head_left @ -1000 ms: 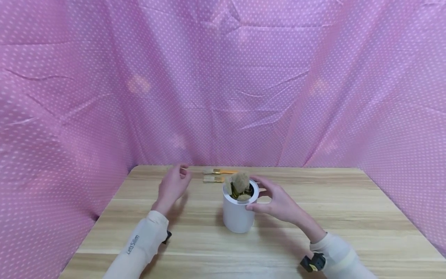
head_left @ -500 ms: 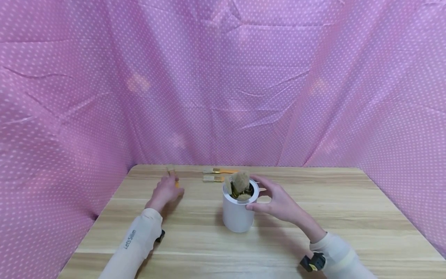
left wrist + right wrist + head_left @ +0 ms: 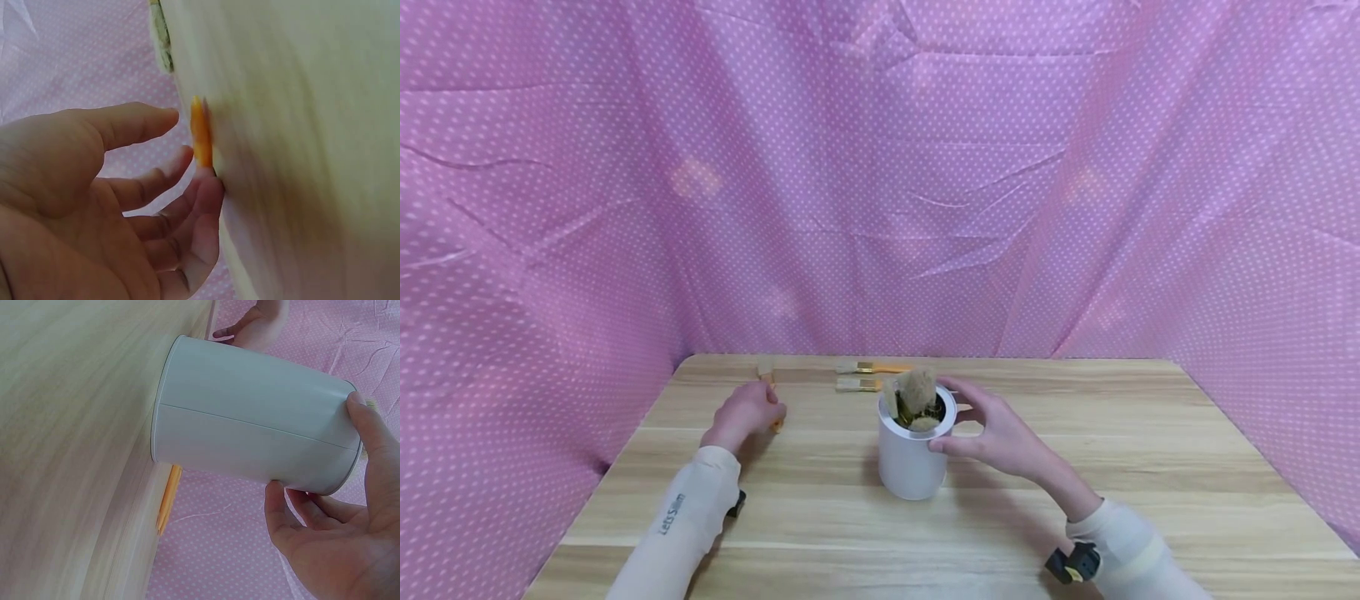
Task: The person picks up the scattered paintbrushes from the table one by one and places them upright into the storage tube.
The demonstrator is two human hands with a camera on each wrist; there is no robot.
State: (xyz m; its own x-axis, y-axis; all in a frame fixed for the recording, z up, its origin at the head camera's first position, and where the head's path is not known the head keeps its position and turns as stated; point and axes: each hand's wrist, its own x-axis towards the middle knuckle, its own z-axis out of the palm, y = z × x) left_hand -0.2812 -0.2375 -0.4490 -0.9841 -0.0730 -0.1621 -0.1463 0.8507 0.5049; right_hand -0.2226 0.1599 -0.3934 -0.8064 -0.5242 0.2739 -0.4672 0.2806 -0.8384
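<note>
Left hand (image 3: 742, 415) is drawing back, fingers standing apart beside brush (image 3: 200, 137); right hand (image 3: 1000, 437) is gripping can (image 3: 913, 468); light touch advisable.

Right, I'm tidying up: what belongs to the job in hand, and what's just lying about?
Job in hand:
white cylindrical container, gripped by the right hand
tan brush heads poking from it
flat orange-handled brush by the left hand

Just lying there, maybe also for the job:
farther flat orange-handled brush behind the container
nearer similar brush, partly hidden
</note>
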